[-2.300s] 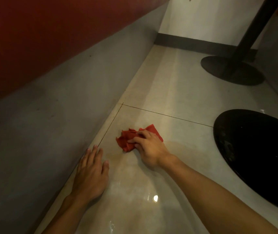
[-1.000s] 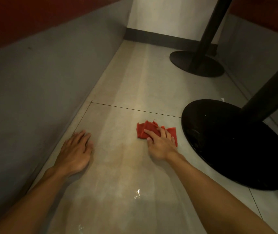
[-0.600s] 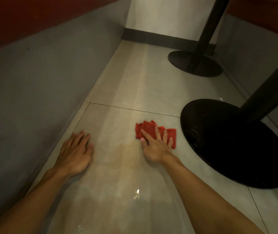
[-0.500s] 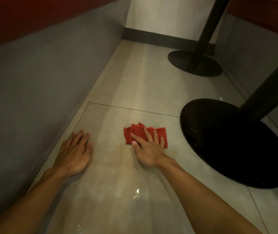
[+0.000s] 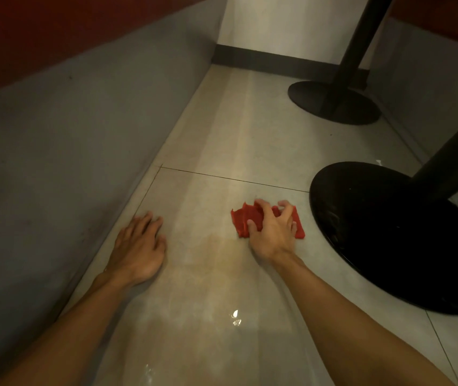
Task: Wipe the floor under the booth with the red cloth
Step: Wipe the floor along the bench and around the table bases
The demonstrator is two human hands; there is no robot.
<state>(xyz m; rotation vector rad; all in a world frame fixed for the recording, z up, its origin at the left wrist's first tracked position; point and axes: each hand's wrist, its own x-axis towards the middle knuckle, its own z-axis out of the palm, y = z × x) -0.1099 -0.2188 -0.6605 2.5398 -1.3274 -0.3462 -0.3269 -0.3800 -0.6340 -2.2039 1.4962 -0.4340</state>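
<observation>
Head view, looking down a narrow strip of pale glossy tile floor (image 5: 222,135) under the booth. Grey booth base (image 5: 83,135) along the left, dark red upholstery (image 5: 27,37) above it. White wall (image 5: 278,23) with dark baseboard (image 5: 278,61) at the far end. One thin grout line (image 5: 236,179) crossing the tiles. Two black round table bases with posts on the right: near base (image 5: 389,246) large, far base (image 5: 333,107) well apart from it, by the end wall. Faint brownish patch (image 5: 222,246) on the tile between the hands; small bright glint (image 5: 234,313) nearer the camera.

Red cloth (image 5: 240,221) bunched in ridged folds, lying on the floor just left of the near base, apart from its rim. Right hand (image 5: 273,232) on top of it, fingers curled and clawed into the folds, gripping. Left hand (image 5: 138,246) flat on the floor beside the booth base, fingers straight and slightly spread, holding nothing.
</observation>
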